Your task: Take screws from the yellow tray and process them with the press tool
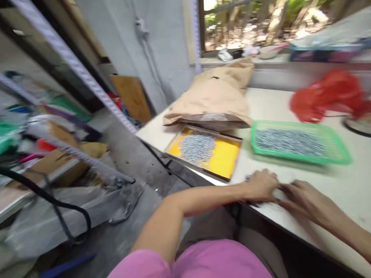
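My left hand (pixel 262 185) is at the front edge of the white table, its fingers curled closed. A small dark-grey bit shows at its left side, too blurred to name. Opposite it, my right hand (pixel 305 199) has its fingers drawn together, and the fingertips of both hands meet or nearly meet. Something dark lies between them, but I cannot make out what. Just beyond the hands stands a green plastic basket (pixel 338 153) holding many thin grey metal pieces (pixel 291 141). To the left, a shallow tray with a yellow bottom (pixel 226 157) carries a heap of similar pieces (pixel 197 148).
A large brown paper sack (pixel 211 94) lies behind the tray. A red plastic bag (pixel 327 96) and a round dark-rimmed object (pixel 368 125) are at the far right. Left of the table stands a cluttered shelf rack (pixel 64 72); a black cable (pixel 39 195) hangs there.
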A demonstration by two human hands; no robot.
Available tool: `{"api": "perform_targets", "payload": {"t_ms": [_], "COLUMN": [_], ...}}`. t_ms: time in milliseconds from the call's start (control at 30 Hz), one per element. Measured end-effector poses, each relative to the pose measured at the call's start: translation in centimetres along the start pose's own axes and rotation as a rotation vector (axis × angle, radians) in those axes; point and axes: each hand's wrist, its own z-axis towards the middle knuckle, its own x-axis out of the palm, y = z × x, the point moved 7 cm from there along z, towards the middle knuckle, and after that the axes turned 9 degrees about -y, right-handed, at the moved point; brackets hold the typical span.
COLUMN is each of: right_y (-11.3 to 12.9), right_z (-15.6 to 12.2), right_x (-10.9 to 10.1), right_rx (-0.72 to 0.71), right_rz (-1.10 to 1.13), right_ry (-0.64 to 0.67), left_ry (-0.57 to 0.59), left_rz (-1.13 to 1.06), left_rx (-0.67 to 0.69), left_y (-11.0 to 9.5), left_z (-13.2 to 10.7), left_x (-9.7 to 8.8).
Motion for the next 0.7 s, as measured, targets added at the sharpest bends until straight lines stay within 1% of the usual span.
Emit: {"api": "perform_targets", "payload": {"t_ms": [33, 67, 133, 200, 300, 400, 433, 500, 567, 633, 700], "right_y": [0.8, 1.3, 1.6, 1.4, 1.0, 0.4, 0.1, -0.6, -1.3, -2.2, -3.0], "right_z": [0.7, 1.5, 2.6, 3.3, 3.6, 3.6, 3.7, 3.6, 3.5, 3.5, 3.8], "right_x": [-0.1, -0.3, -0.6, -0.6, -0.9, -1.3, -1.4, -1.5, -1.3, -1.3, -1.4], "right_rx": [0.014, 0.039, 0.096, 0.145, 0.192, 0.194, 0.182, 0.15, 0.142, 0.188, 0.247], "right_rz": [-0.029, -0.072, -0.147, -0.176, -0.173, -0.135, -0.121, -0.084, -0.048, -0.043, -0.08], "right_ry": [0.098, 0.162, 0.226, 0.274, 0.282, 0.275, 0.283, 0.311, 0.324, 0.283, 0.209], "left_ry": [-0.017, -0.041, -0.087, -0.111, -0.117, -0.106, -0.119, -0.189, -0.269, -0.305, -0.301], "left_rz": [-0.005, -0.01, -0.023, -0.045, -0.068, -0.065, -0.058, -0.031, -0.012, -0.027, -0.071], "left_rx": [-0.01, -0.027, -0.063, -0.078, -0.07, -0.065, -0.064, -0.044, 0.014, 0.091, 0.129], "left_y": [0.2, 0.6, 1.3, 1.9, 2.1, 2.0, 1.8, 1.1, -0.2, -1.7, -2.9], "left_z": [0.1, 0.3, 0.8, 1.3, 1.7, 1.1, 0.7, -0.5, -1.9, -3.0, -3.7], "left_x": [-0.2, -0.3, -0.4, -0.5, -0.9, -1.1, -1.0, -0.9, -0.3, 0.7, 1.6]}}
